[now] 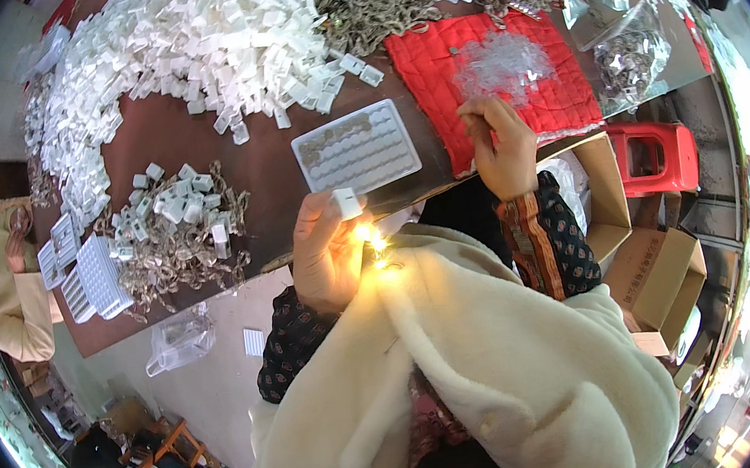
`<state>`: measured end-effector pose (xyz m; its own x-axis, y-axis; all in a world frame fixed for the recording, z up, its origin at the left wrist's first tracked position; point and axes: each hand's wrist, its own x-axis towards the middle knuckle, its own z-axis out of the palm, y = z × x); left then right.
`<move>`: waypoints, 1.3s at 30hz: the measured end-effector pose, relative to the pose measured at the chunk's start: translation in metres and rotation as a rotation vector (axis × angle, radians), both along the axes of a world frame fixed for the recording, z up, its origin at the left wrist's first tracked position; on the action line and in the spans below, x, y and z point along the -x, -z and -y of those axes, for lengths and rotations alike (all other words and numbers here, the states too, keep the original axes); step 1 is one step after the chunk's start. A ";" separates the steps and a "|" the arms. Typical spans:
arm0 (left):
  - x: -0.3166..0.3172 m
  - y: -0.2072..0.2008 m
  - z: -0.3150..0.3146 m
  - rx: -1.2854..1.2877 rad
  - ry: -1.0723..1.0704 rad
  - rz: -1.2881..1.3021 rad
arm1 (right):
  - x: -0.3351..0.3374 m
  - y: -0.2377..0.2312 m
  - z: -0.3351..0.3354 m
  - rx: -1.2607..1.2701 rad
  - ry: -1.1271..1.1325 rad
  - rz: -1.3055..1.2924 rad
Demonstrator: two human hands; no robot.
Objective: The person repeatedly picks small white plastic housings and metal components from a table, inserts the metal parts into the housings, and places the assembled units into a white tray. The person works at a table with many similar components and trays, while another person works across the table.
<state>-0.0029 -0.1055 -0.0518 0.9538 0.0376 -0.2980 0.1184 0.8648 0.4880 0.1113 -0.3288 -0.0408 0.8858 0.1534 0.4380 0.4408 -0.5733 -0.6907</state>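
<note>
My left hand (320, 257) is closed round a small white plastic battery box (347, 203), held near the table's front edge. Below the box, small lights (370, 236) glow bright yellow against my pale coat; glare hides their wire. My right hand (508, 149) hovers over the near part of a red quilted cloth (425, 66), thumb and fingers pinched together. What they hold, if anything, is too small to make out. Just beyond those fingers lies a heap of clear plastic pieces (504, 69). Between my hands sits a white ribbed tray (403, 159) with small flat pieces in its far rows.
A big heap of white boxes (215, 44) covers the far left, beside tangled light strings (367, 4). Nearer left are boxes with wires (175, 220) and stacked trays (104, 276). Cardboard boxes (648, 272) and a red stool (657, 156) stand right. Another person (28, 315) sits left.
</note>
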 end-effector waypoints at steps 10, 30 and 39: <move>0.003 -0.007 -0.001 -0.131 -0.019 0.063 | 0.037 -0.043 -0.077 -0.109 -0.632 0.114; 0.007 -0.020 -0.034 -0.523 -0.133 0.140 | 0.005 -0.042 -0.079 -0.095 -0.610 -0.341; -0.003 -0.061 -0.179 -2.230 -0.642 -0.199 | -0.081 0.017 -0.082 0.369 -0.120 -0.217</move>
<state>0.0001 0.0733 0.0092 0.6661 0.4923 0.5604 0.2954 -0.8640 0.4078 0.1921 -0.2471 -0.0578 0.9177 0.3717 0.1405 0.3865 -0.7526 -0.5331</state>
